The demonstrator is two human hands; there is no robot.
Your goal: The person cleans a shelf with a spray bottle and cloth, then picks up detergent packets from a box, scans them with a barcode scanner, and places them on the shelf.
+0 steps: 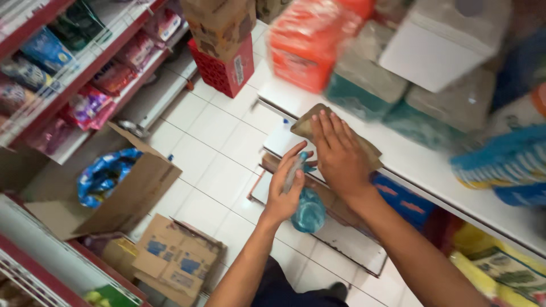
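Left hand (289, 190) wrapped round the neck of a teal spray bottle (307, 209) — fingers (297, 166) curled shut about it, index lying along the top as if ready at the trigger, body of the bottle hanging below the palm. Right hand (336, 152) laid flat on a brown cloth (310, 122), fingers (330, 128) pressed together and stretched out, pinning the cloth to the white shelf (398, 159) — seemingly for wiping. Just beyond those fingertips, blurred packs in orange (307, 45) and teal (358, 96). Well below both hands, on the tiled floor (210, 148), open cardboard boxes (114, 193), one holding a blue bag (105, 176).
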